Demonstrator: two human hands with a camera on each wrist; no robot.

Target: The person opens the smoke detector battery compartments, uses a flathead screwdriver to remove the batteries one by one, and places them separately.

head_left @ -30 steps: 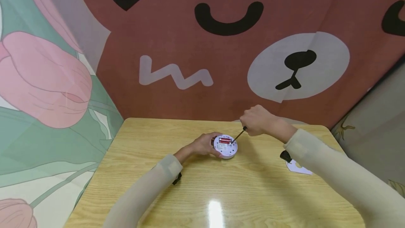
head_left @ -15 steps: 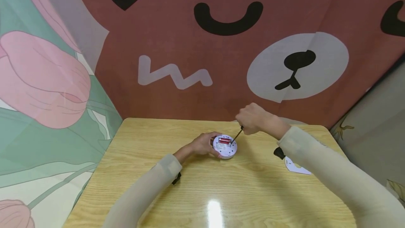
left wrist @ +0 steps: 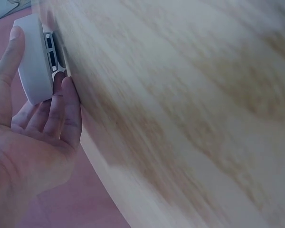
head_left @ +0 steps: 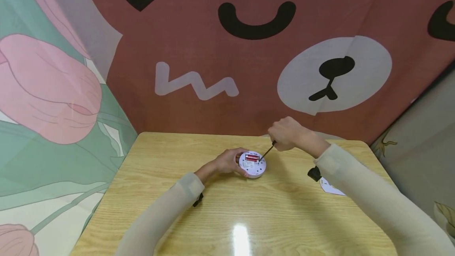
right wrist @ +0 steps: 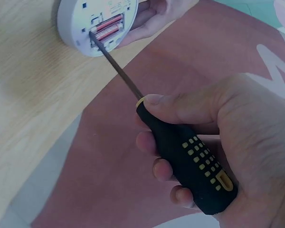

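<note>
A round white smoke-detector-like device stands tilted over the table, its back showing red batteries in an open compartment. My left hand grips it from the left, thumb on the rim and fingers behind, as the left wrist view shows on the white housing. My right hand is wrapped round the black handle of a screwdriver dotted with yellow. The thin metal shaft slopes down to the device, its tip right at the edge of the battery compartment.
On the wooden table, a white cut-out piece lies at the right, partly hidden by the right sleeve. A printed cloth with a bear face hangs directly behind the table's far edge.
My right hand, with the screwdriver, shifts slightly left and then a little back right. The tip stays at the battery compartment; my left hand and the device barely move.
</note>
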